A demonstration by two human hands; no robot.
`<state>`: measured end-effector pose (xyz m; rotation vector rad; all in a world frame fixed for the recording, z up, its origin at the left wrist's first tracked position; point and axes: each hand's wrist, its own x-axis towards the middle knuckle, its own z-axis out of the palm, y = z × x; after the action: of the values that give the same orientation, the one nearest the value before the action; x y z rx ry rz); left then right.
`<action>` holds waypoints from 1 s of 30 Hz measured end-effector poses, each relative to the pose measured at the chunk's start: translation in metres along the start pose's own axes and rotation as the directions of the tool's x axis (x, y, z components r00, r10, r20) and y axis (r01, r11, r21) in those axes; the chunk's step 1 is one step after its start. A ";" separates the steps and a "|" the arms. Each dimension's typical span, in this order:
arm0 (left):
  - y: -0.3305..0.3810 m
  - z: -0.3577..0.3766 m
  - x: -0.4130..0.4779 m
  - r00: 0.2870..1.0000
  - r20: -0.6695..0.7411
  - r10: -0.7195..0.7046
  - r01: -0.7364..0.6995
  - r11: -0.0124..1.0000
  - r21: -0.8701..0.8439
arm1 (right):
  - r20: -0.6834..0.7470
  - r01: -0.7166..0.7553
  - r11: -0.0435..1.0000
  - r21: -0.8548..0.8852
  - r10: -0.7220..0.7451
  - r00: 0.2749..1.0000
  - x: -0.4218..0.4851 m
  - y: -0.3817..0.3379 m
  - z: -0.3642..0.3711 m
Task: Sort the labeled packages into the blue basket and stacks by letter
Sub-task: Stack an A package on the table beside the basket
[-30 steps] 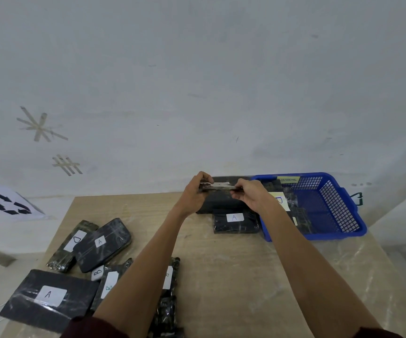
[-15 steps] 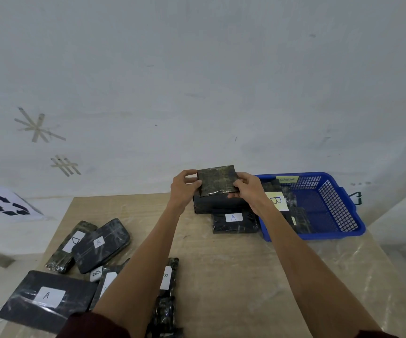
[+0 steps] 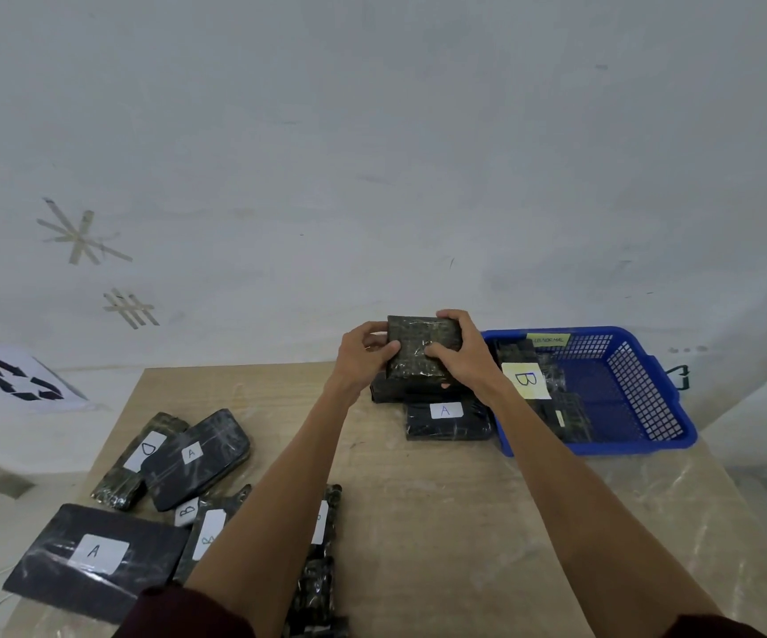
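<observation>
Both hands hold a small black wrapped package (image 3: 418, 345) tilted up above the table's far edge; no label shows on the face toward me. My left hand (image 3: 365, 356) grips its left side and my right hand (image 3: 462, 349) curls over its right side and top. Below it lies a dark package stack (image 3: 395, 391), and in front of that a black package labeled A (image 3: 446, 421). The blue basket (image 3: 639, 393) stands to the right, holding a package with a yellow B label (image 3: 526, 379) and other dark packages.
At the table's left lie a package marked D (image 3: 142, 458), one marked A (image 3: 197, 458), a large flat A package (image 3: 96, 559) and B-labeled ones (image 3: 206, 531). More packages (image 3: 321, 545) lie between my forearms. A white wall rises behind the wooden table (image 3: 464, 522).
The package went from edge-on and flat between my hands to tilted upright with its broad face toward me. My right hand shifted over its top and front.
</observation>
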<state>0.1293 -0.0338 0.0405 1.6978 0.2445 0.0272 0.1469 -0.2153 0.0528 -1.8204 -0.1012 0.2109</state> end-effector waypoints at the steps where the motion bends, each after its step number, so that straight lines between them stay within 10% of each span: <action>1: 0.000 0.000 0.000 1.000 -0.001 0.003 -0.003 1.000 0.003 | -0.020 0.026 1.000 -0.008 -0.026 0.999 -0.001 -0.001 0.001; 30: 0.001 0.000 0.003 1.000 -0.016 0.024 -0.024 1.000 -0.003 | -0.059 0.159 0.985 -0.074 -0.163 0.985 0.005 -0.006 0.001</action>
<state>0.1321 -0.0332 0.0415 1.6980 0.2359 0.0595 0.1515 -0.2125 0.0575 -1.8753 -0.2113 0.0343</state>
